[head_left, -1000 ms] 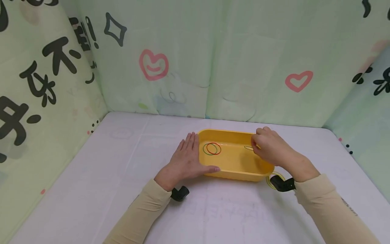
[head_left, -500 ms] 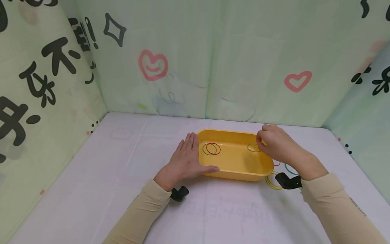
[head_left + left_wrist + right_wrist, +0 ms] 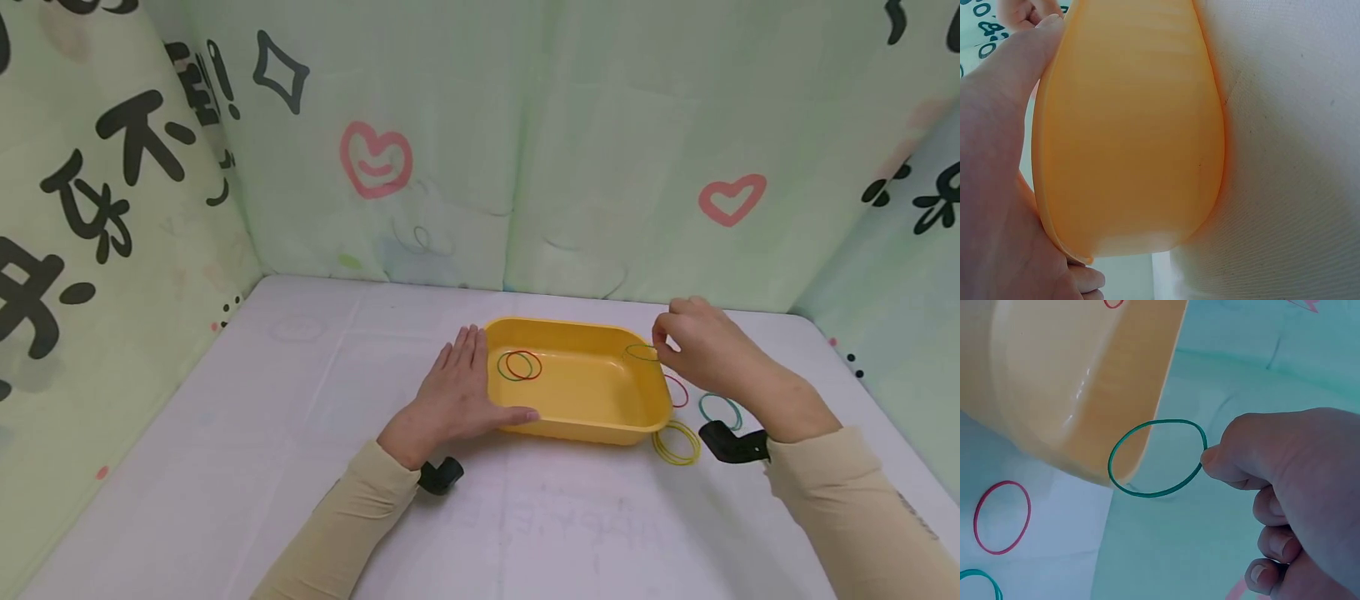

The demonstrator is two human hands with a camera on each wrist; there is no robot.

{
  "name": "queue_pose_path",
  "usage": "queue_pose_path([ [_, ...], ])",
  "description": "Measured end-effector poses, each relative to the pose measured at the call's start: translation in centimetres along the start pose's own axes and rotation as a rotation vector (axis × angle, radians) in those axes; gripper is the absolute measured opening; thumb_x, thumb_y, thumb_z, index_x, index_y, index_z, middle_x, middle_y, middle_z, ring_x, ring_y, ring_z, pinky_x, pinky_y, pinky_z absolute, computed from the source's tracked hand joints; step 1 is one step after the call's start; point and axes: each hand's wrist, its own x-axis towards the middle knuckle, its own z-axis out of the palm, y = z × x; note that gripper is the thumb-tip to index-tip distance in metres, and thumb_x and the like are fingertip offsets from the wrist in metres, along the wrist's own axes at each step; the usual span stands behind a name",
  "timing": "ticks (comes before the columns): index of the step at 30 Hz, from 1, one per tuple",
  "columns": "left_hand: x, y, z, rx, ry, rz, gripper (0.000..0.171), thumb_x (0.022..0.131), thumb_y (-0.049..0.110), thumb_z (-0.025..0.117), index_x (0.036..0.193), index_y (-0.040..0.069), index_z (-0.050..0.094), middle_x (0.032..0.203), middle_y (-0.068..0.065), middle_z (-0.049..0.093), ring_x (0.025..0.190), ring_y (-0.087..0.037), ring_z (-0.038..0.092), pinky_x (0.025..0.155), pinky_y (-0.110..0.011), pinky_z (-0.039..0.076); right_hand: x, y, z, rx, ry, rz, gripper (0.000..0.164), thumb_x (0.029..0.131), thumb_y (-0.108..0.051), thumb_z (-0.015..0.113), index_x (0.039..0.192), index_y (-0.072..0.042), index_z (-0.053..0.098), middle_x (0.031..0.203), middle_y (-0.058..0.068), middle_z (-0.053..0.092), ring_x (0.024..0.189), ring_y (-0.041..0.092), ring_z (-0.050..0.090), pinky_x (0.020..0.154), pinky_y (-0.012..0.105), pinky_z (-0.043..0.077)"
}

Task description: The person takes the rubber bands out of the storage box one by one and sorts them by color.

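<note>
A yellow plastic tray (image 3: 577, 433) sits on the table, with a green and a red rubber band (image 3: 534, 367) overlapping inside its left part. My left hand (image 3: 453, 400) lies along the tray's left end, fingers straight, thumb over the near rim; the left wrist view shows the hand at the rim of the tray wall (image 3: 1129, 137). Above the tray's far right corner, my right hand (image 3: 708, 350) pinches a green rubber band (image 3: 1147, 496) between thumb and index finger. The band hangs out as an open loop, partly over the tray in the head view.
Right of the tray lie a red rubber band (image 3: 686, 393), teal rubber bands (image 3: 739, 414) and several yellow rubber bands (image 3: 697, 450). The white tabletop (image 3: 375, 533) is bounded by printed green curtains (image 3: 622, 150) at the back and sides.
My right hand has moved right and slightly up with the green rubber band, from inside the tray to its right edge. The bands beside the tray have come into view. The left hand stays.
</note>
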Motion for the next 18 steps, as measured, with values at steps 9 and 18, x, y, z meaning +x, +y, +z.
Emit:
queue_pose_path([
  [9,-0.1,0.1,-0.2,-0.001,0.005,0.005,0.131,0.074,0.086,0.053,0.158,0.001,-0.001,0.168,-0.016,0.001,0.156,-0.027,0.002,0.127,-0.045,0.008,-0.9,1.0,-0.7,0.007,0.002,0.033,0.008,0.081,0.000,0.072,0.078,-0.005,0.066,0.074,0.004,0.053,0.078,0.025,0.047,0.066,0.035,0.044],
  [18,-0.1,0.2,-0.1,0.005,0.013,0.011,0.131,0.075,0.086,0.053,0.158,0.001,0.000,0.168,-0.016,0.002,0.156,-0.028,0.002,0.127,-0.045,0.008,-2.0,2.3,-0.9,-0.011,0.023,0.051,0.009,0.080,0.001,0.071,0.076,-0.004,0.065,0.073,0.004,0.052,0.077,0.025,0.046,0.065,0.035,0.043],
])
